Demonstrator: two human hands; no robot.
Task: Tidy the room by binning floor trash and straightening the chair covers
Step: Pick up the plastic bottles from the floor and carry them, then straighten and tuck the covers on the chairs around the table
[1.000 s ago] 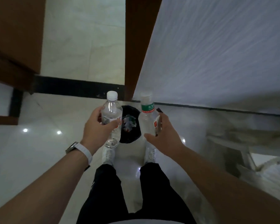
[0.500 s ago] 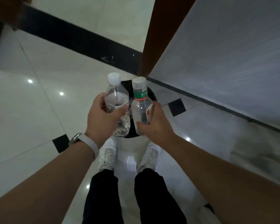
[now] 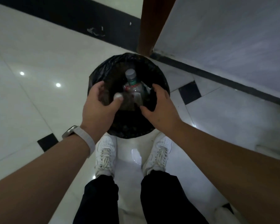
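— Where is the trash?

— One bottle [image 3: 133, 84] with a green label lies inside the black-lined bin [image 3: 107, 68], its cap pointing away from the person. A white cap [image 3: 118, 96] shows just beside the left thumb.

— And the hands?

— Both are over the bin. The right hand [image 3: 160, 107] is relaxed and holds nothing. The left hand [image 3: 99, 107] is loosely curled — whether it touches anything, I cannot tell.

— Where does the bin stand?

— On the floor, just in front of the white shoes [image 3: 105, 152].

Dim, floor glare, warped edges
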